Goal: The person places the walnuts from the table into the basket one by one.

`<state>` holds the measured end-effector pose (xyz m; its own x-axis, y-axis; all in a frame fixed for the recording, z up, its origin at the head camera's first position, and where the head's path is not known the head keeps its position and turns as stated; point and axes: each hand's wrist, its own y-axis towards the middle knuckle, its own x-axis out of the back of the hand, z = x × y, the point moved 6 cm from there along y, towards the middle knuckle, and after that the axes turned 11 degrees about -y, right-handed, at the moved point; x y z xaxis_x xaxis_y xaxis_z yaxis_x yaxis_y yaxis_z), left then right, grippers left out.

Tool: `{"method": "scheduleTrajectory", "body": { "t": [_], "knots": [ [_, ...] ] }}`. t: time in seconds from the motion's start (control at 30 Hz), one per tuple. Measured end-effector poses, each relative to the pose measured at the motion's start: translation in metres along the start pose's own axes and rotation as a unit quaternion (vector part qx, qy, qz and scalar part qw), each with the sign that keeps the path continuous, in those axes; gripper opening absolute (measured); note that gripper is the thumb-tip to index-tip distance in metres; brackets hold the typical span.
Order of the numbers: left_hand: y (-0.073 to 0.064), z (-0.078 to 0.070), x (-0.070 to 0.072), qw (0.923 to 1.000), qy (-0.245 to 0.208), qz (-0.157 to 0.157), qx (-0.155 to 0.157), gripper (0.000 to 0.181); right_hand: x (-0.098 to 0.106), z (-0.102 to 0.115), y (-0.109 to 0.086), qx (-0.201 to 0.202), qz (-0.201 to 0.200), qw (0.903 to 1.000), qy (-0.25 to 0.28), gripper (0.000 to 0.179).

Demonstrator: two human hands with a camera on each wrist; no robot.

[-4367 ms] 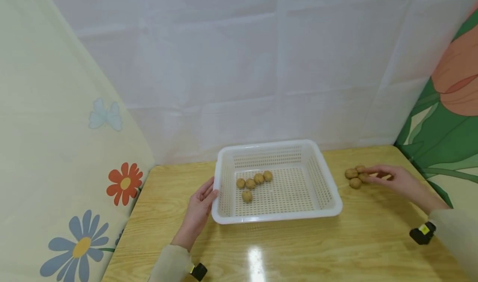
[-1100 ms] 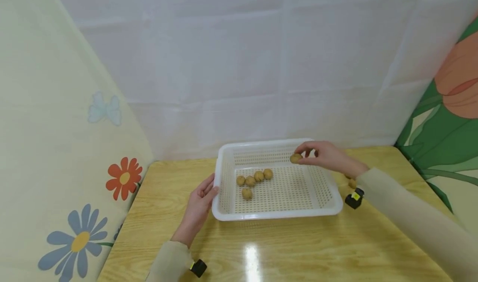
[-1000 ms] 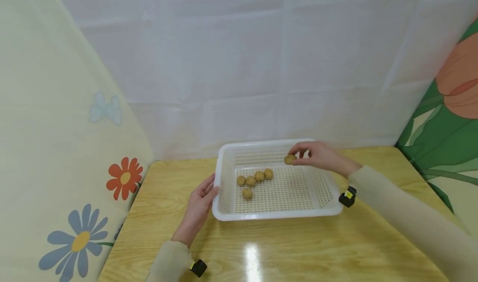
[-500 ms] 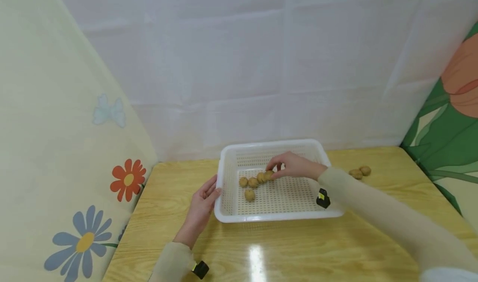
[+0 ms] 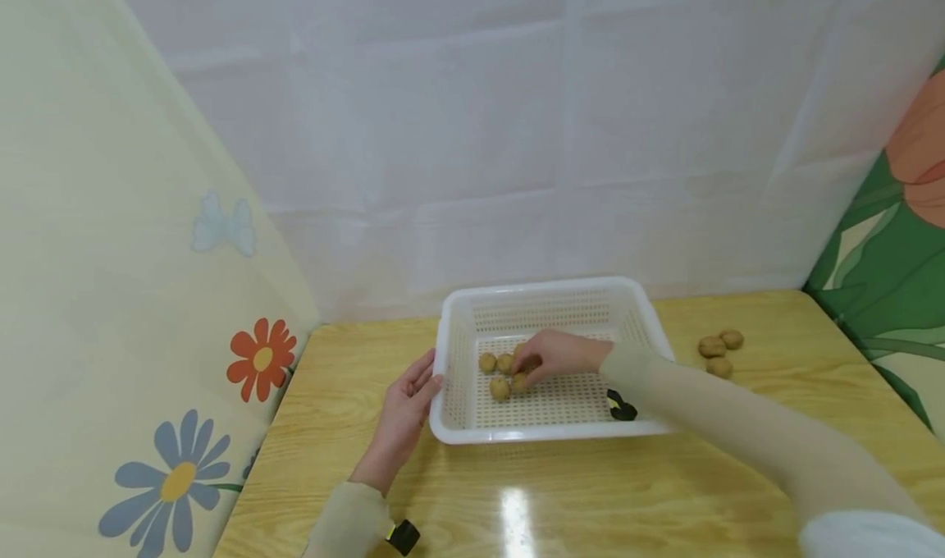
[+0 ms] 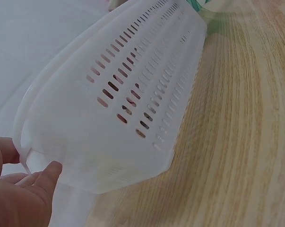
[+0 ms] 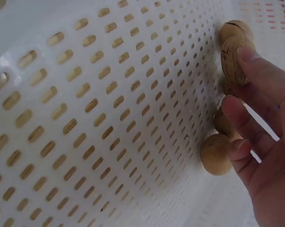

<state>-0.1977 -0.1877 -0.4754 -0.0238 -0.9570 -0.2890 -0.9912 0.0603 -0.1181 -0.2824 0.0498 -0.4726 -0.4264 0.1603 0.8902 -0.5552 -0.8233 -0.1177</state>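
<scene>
A white perforated plastic basket (image 5: 550, 433) stands on the table, with several walnuts (image 5: 487, 363) in its left half. My left hand (image 5: 404, 410) grips the basket's left rim, thumb on top; the left wrist view shows its fingers (image 6: 48, 177) at the corner of the white wall. Down inside the basket, my right hand (image 5: 559, 353) pinches a walnut (image 7: 231, 66) between thumb and fingers, close to the floor. That walnut lies beside another walnut (image 5: 499, 390). The right hand partly covers the walnuts behind it.
Three loose walnuts (image 5: 713, 347) lie on the wooden table (image 5: 591, 492) right of the basket. A white cloth (image 5: 443, 131) hangs behind the table, and flower-printed cloths (image 5: 148, 312) flank both sides.
My right hand has carried a walnut from the pile on the right into the basket, moving left and down to the front walnut. My left hand keeps its hold on the rim.
</scene>
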Motion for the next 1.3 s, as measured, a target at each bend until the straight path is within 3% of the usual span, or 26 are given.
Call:
{"method": "scheduleTrajectory", "body": {
  "t": [0.3,0.53,0.7,1.03,1.3],
  "knots": [
    [-0.002,0.003,-0.003,1.0000,0.000,0.003,-0.001,0.058,-0.006,0.005,0.005,0.015,0.011,0.9993,-0.033,0.028],
    [-0.002,0.004,-0.003,1.0000,-0.007,0.002,0.000,0.056,0.002,-0.001,-0.006,-0.021,-0.002,0.9998,-0.006,0.032],
    [-0.002,0.004,-0.003,1.0000,-0.006,-0.001,0.004,0.055,0.024,-0.002,-0.023,-0.040,-0.026,0.9986,0.020,0.028],
    [-0.002,0.003,-0.001,1.0000,0.002,0.004,-0.001,0.057,0.077,-0.001,-0.069,-0.053,-0.100,0.9936,-0.005,0.024],
    [0.002,0.003,0.001,0.9999,-0.014,-0.004,0.006,0.056,0.097,-0.018,-0.119,-0.089,-0.148,0.9850,-0.002,0.023]
  ]
}}
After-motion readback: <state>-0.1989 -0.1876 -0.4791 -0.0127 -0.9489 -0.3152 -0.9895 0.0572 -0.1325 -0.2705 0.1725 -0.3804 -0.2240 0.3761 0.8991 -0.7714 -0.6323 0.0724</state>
